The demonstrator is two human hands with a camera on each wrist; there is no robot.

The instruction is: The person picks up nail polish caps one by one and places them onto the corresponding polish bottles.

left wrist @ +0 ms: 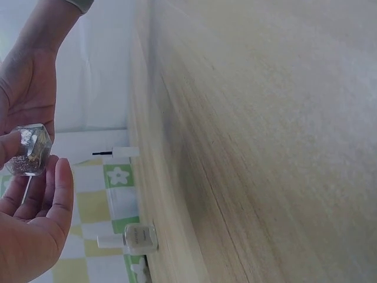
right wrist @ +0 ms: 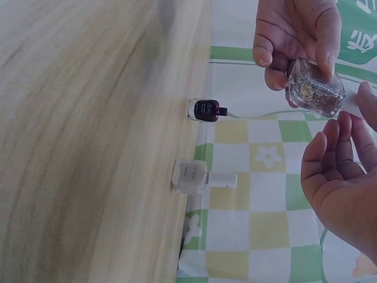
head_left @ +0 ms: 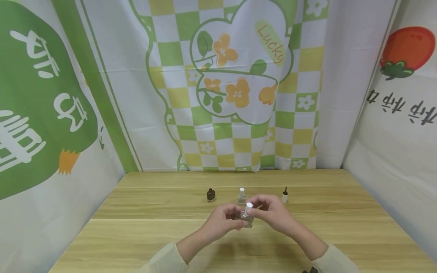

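Observation:
Both hands meet around a clear glass nail polish bottle [head_left: 247,221] with glitter inside, held over the table. My left hand [head_left: 222,222] grips its glass body between thumb and fingers. With thumb and fingers, my right hand [head_left: 274,215] pinches the white cap [right wrist: 351,105]. The bottle stands tilted, its cap upward. Just behind the hands is a pale nail polish bottle [right wrist: 190,176], white cap on. To the left, a dark red nail polish bottle [right wrist: 206,110] stands uncapped. On the right, a white cap [head_left: 285,198] stands upside down, its dark brush [head_left: 285,189] pointing up.
The wooden table [head_left: 136,235] reaches back to a checked green and yellow curtain [head_left: 218,148]. Printed cloth hangs on both sides. A small black object [head_left: 310,270] shows at the bottom edge of the head view, near the right sleeve [head_left: 334,261].

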